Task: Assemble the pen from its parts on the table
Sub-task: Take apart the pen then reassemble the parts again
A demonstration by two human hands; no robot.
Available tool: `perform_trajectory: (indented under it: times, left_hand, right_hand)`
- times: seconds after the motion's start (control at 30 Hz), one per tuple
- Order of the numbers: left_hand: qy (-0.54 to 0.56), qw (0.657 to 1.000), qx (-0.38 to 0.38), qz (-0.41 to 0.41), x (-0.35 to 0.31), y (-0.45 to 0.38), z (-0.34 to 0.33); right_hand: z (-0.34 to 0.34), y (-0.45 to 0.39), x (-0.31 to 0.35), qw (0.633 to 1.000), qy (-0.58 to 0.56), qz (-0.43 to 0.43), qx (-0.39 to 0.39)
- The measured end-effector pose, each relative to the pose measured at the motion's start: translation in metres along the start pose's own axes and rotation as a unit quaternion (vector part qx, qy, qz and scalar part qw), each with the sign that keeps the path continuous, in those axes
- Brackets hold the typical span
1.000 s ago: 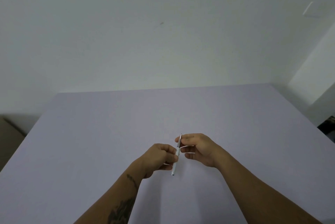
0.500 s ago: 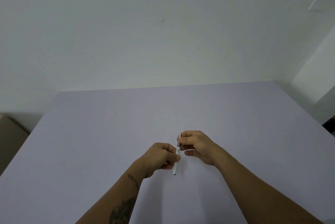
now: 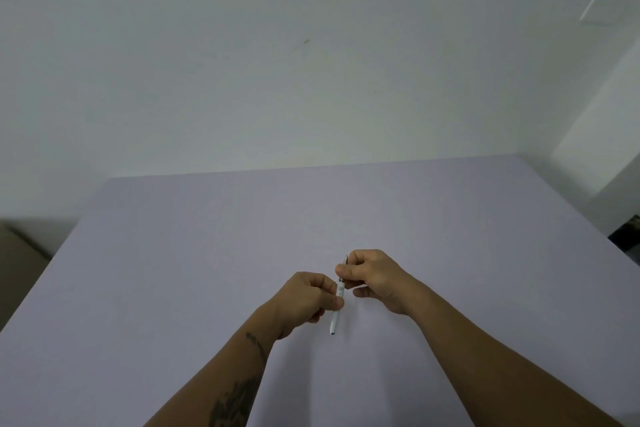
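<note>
At the far left a brownish piece of furniture (image 3: pixel 14 260) sits beyond the edge of the flat, pale lilac table (image 3: pixel 173 253), too cropped to identify. Moving in, the left hand (image 3: pixel 306 298) is curled shut, thumb and forefinger pinching the lower, white plastic barrel of the slim white-and-silver pen (image 3: pixel 337 302); the other fingers are folded into the palm. The pen is held above the tabletop near the middle of the near edge, almost upright in the view, its dark tip pointing towards the person and clear of both hands. Just to the right, the right hand (image 3: pixel 372 279) is also closed, its fingertips wrapped round the upper, silvery section, whose narrow end pokes out above the knuckles. The two hands are nearly touching across the pen.

No loose parts show on the table, so this looks like a late step: seating or twisting the upper section onto the barrel. The joint itself is hidden by the fingers, so I cannot tell how far it is home. The risks I would expect are a cross-threaded or skewed join if the two halves are not held in line, and a slip of the thin barrel from the two-finger pinch if the twist is forced.
</note>
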State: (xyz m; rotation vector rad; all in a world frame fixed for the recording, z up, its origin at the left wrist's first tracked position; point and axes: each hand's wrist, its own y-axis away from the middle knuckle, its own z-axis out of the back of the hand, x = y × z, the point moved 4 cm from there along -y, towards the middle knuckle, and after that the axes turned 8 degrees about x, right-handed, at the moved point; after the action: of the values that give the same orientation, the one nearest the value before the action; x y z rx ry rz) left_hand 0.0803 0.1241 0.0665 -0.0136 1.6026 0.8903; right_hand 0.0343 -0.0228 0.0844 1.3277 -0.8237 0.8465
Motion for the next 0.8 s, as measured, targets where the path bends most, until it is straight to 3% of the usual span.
perform_trajectory:
  times: [0.27, 0.63, 0.8]
  left_hand:
    - [0.010, 1.000, -0.006, -0.007, -0.0013, -0.0032, 0.0004]
    - [0.005, 1.000, 0.002, -0.010, 0.0011, -0.0007, -0.0019]
    - [0.018, 1.000, -0.009, -0.009, 0.0020, 0.0000, 0.0031]
  right_hand:
    - [0.0031, 0.0093, -0.0053, 0.992, -0.111, -0.025, 0.046]
    - [0.0008, 0.0062, -0.0036, 0.998, -0.052, -0.014, 0.009]
    - [0.0025, 0.0068, 0.0010, 0.994, -0.101, -0.016, 0.033]
